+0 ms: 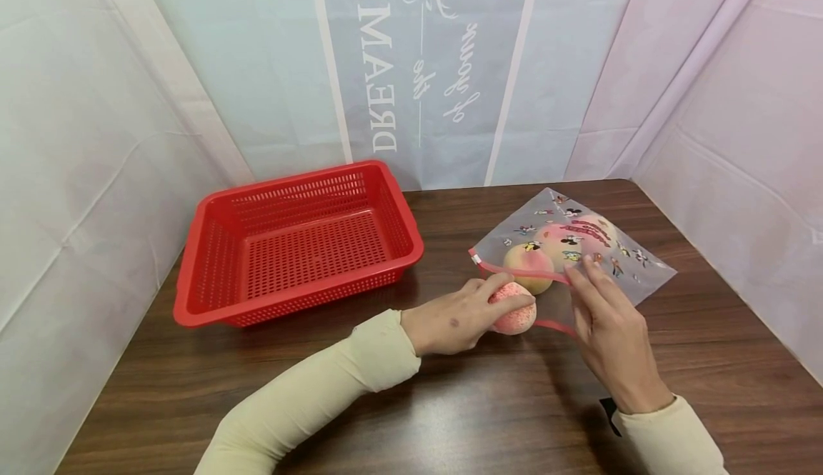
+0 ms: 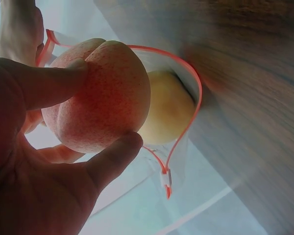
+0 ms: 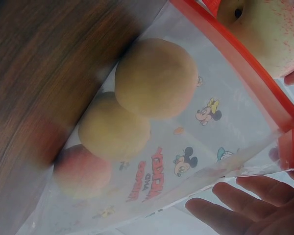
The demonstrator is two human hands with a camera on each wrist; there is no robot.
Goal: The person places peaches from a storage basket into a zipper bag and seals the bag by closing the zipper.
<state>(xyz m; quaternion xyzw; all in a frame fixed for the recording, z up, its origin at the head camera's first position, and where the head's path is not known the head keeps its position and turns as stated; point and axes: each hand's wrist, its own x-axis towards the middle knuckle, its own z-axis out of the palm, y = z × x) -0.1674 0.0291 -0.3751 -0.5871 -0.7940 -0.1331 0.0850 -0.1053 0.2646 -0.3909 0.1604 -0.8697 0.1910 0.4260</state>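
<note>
A pink-speckled peach (image 1: 514, 311) is held at the mouth of a clear, cartoon-printed bag (image 1: 504, 236), right of the middle of the surface (image 1: 373, 425); in the right wrist view it is seen outside the bag's red rim. It is gripped by the left hand (image 1: 450, 318), whose thumb and fingers are bent around it, the grip only as wide as the fruit. The red-edged mouth is spread beside the right hand (image 1: 614, 332); by that hand the bag is touched, but whether it is pinched cannot be told. Inside, three more peaches (image 3: 157, 78) are shown, toward the surface's far right corner. The step in hand is judged to be bagging the held peach; for the next move, it would need to be eased through the mouth, with the rim kept apart, and then released. Toward the far left corner, a red basket (image 1: 296, 288) is set, with no fruit seen in it.
</note>
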